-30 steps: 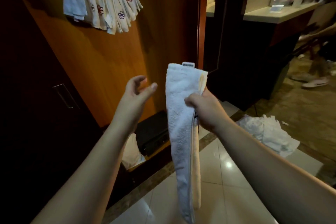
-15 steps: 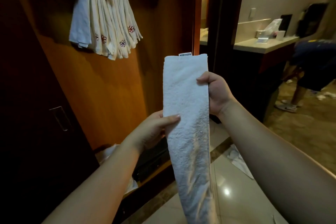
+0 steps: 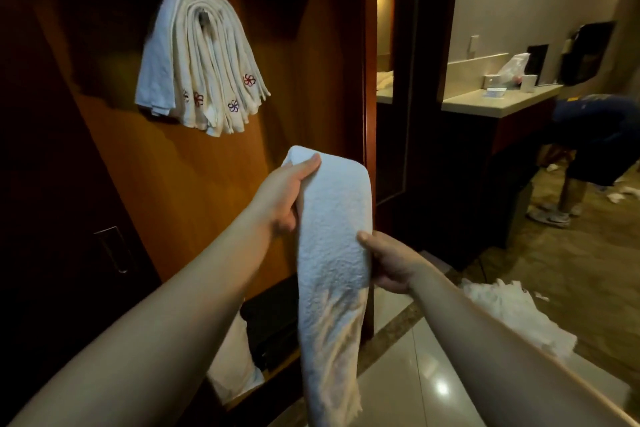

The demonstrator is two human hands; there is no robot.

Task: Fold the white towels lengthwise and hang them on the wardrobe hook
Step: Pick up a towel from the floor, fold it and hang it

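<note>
Head view: many folded towels [image 3: 201, 59] already hang on the wardrobe hook [image 3: 204, 17]. The left hand [image 3: 282, 196] grips the top of a folded white towel [image 3: 332, 253], the right hand [image 3: 391, 263] pinches its middle; hanging it remains, and a towel heap [image 3: 516, 315] waits on the floor.

A long folded white towel [image 3: 332, 253] hangs between both hands. The left hand [image 3: 282, 196] grips its bent-over top edge, thumb on the front; the right hand [image 3: 389, 262] pinches its right edge lower down. On the wooden wardrobe wall [image 3: 194, 184] a bundle of hung towels [image 3: 197, 62] drapes over a hook [image 3: 203, 17]. More towels lie heaped [image 3: 512, 312] on the floor at the right.
</note>
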